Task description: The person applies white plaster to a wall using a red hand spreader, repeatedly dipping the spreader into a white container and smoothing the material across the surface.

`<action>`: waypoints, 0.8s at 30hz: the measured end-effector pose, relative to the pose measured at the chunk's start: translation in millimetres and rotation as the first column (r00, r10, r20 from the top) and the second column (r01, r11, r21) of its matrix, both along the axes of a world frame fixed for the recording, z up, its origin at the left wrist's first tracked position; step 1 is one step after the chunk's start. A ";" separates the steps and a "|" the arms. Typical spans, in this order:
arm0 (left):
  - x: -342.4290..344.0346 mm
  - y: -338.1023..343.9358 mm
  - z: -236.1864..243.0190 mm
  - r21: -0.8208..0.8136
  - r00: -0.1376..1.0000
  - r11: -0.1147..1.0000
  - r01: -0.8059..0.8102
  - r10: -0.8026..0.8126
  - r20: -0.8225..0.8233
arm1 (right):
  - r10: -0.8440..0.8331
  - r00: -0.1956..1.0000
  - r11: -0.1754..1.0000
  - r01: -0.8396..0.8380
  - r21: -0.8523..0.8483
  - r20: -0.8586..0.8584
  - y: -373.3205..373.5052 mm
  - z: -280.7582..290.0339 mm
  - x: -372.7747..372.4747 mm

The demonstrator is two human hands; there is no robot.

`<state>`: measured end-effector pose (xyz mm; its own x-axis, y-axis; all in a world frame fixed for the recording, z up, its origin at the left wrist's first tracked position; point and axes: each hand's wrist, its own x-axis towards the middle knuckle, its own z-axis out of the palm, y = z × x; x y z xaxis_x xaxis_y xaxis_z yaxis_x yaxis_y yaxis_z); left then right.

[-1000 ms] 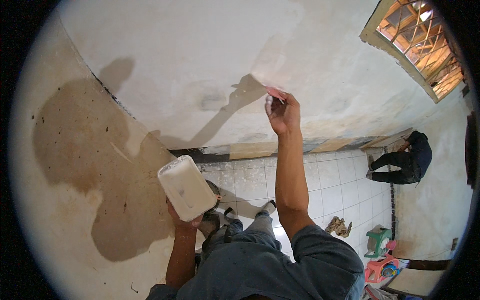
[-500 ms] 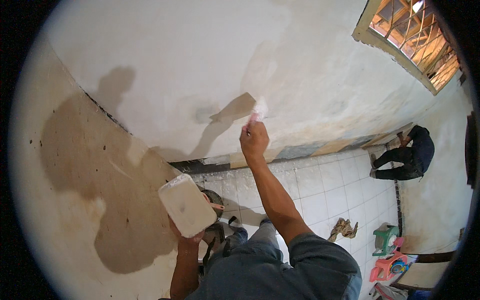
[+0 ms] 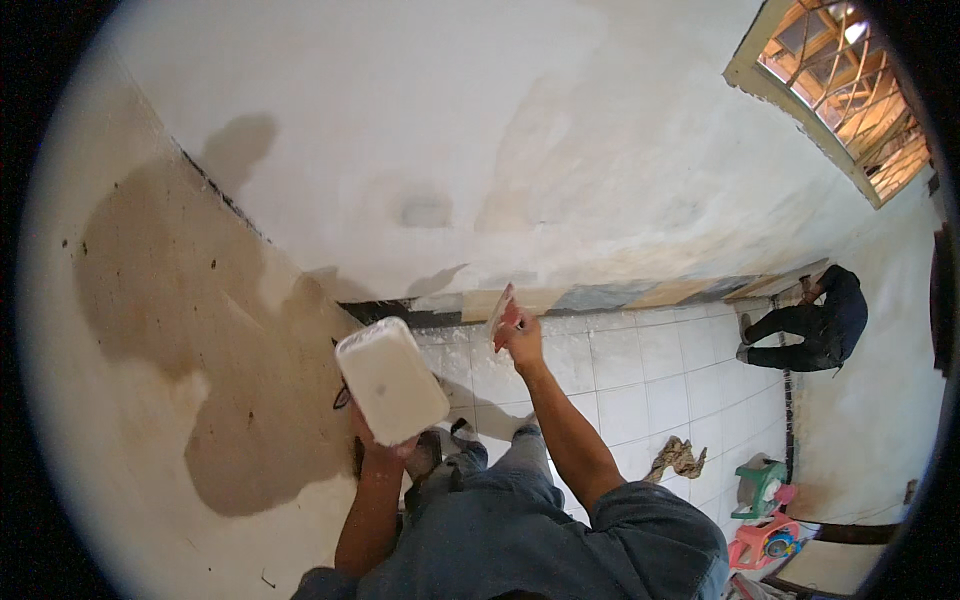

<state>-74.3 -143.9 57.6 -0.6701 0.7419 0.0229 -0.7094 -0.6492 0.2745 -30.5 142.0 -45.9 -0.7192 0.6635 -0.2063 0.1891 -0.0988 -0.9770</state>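
Note:
My left hand grips a white rectangular tub with rounded corners by its lower edge. The tub's pale flat face shows; I cannot tell whether it is the base or a smooth fill. In my right hand is a putty knife with a reddish handle, the fingers closed round it. Its blade is pale and partly blurred. The knife is up and to the right of the tub, in front of the low edge of the wall, which has pale, patchy plaster.
White floor tiles run along the wall. A crumpled brown cloth lies to the right. At the far right a co-worker bends at the wall, below a barred window. Green and pink stools stand lower right.
My right hand has come down from the wall with the putty knife, whose blade now points up and left. The tub in my left hand has moved slightly up and to the right.

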 end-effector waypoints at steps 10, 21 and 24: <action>4.9 63.3 -15.7 -0.029 0.974 0.999 -0.031 0.037 0.226 | -0.148 0.916 0.930 0.000 -0.369 -0.374 -19.6 199.4 47.5; -5.3 92.9 -4.5 -0.032 0.984 0.998 0.054 -0.048 0.171 | 0.145 0.932 0.752 -0.321 0.576 0.331 -28.1 212.1 28.2; -4.2 94.0 -2.2 -0.023 0.978 0.997 0.071 -0.065 0.197 | 0.172 0.914 0.803 -0.345 0.486 0.367 -27.1 207.8 21.4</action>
